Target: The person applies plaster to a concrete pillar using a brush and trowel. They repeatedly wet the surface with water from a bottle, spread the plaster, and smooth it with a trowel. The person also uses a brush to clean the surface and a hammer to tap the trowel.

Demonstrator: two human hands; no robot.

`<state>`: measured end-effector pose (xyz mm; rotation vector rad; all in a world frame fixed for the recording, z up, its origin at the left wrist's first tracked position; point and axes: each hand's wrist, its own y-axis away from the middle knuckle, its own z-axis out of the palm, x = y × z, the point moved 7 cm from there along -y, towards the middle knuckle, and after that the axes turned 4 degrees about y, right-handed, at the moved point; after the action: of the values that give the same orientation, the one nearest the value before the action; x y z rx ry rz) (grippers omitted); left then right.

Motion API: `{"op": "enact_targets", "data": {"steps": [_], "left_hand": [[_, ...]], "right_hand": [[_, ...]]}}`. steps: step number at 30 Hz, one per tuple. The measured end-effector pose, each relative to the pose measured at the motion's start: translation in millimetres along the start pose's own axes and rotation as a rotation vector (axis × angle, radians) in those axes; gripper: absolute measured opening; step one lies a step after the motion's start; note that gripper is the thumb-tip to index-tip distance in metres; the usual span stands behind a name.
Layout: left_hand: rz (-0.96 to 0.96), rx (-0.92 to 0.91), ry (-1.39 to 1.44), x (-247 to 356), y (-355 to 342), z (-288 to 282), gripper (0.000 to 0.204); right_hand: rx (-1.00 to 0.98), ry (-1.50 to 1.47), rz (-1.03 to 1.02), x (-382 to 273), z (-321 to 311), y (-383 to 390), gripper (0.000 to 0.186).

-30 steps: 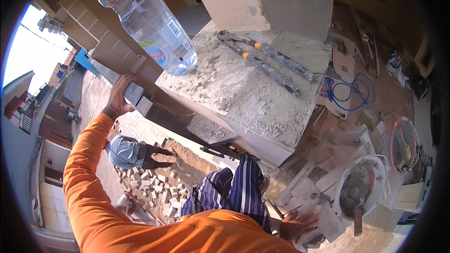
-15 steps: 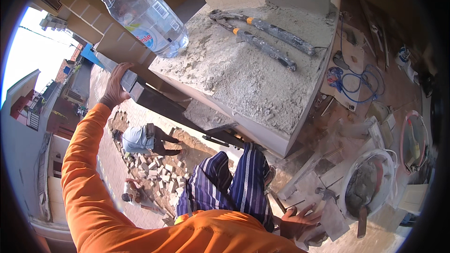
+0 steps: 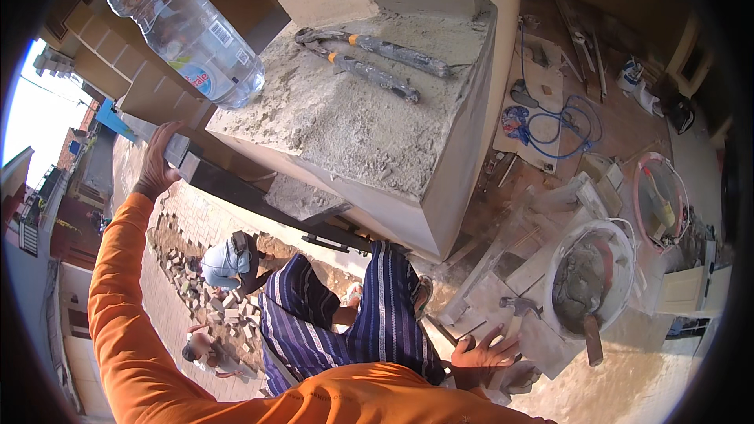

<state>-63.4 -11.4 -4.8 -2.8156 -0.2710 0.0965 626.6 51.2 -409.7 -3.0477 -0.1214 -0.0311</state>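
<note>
Evidently my left hand is bracing me: its fingers are clamped on the end of the dark bar, bent over its far edge with the thumb on the near side, a grip that seems meant for steadiness. My right hand hangs low beside my striped cloth, fingers spread apart with nothing between them; whether they touch the grey pieces just under them I can't tell. A hammer lies just beyond those fingertips, and to their right stands the bucket of wet mortar, its wooden handle leaning out my way, presumably for easy reach. Up and right of my left fingers, the bottle stands on the gritty ledge, likely parked out of the dust below. Farther right, the pincers lie flat there, probably so they won't slide off.
</note>
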Motion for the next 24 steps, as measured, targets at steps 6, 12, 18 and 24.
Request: {"op": "enact_targets", "data": {"steps": [6,12,18,24], "left_hand": [[0.047,0.022,0.023,-1.7,5.7,-0.9,0.126],[0.076,0.064,0.017,-2.6,9.9,-1.7,0.122],[0.124,0.089,0.030,2.7,6.5,-2.8,0.117],[0.088,0.164,0.054,2.4,22.4,-7.6,0.112]], "right_hand": [[0.180,-0.055,-0.012,-1.3,-7.6,3.5,0.088],[0.114,-0.079,0.021,2.0,-3.2,8.3,0.090],[0.059,-0.119,0.049,2.3,-10.9,9.9,0.088],[0.113,-0.094,0.011,-0.1,-14.5,15.8,0.079]]}}
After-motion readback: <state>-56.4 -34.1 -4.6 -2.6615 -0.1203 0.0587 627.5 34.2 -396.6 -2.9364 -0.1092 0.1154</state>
